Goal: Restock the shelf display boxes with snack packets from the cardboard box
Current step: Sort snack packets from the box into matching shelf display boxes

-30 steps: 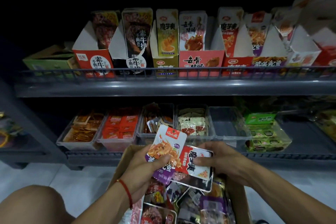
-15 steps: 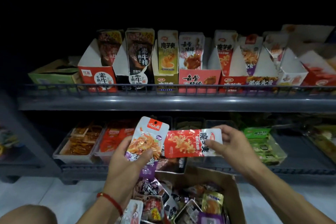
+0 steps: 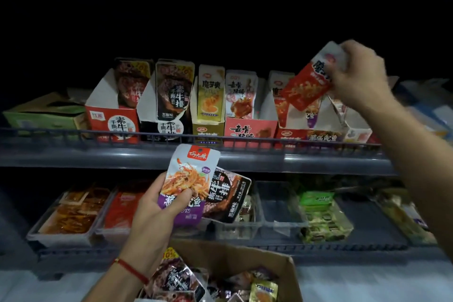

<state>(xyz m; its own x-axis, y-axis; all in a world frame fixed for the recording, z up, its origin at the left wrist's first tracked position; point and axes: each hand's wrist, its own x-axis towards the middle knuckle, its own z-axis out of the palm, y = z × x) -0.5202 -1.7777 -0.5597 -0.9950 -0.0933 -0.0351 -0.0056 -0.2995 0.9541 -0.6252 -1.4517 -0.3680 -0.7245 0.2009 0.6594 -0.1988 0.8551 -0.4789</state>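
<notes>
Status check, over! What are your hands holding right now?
Right hand grips red packet over red display box. Left hand holds purple packet and black packet. Nothing blocking.

This is a shop aisle, dimly lit. A grey metal shelf point(image 3: 220, 157) with a wire front rail carries a row of open display boxes point(image 3: 247, 127) of branded snack packets. Below it, clear plastic trays point(image 3: 277, 213) hold more packets. Near the camera stands a cardboard box point(image 3: 291, 274) of mixed stock.
</notes>
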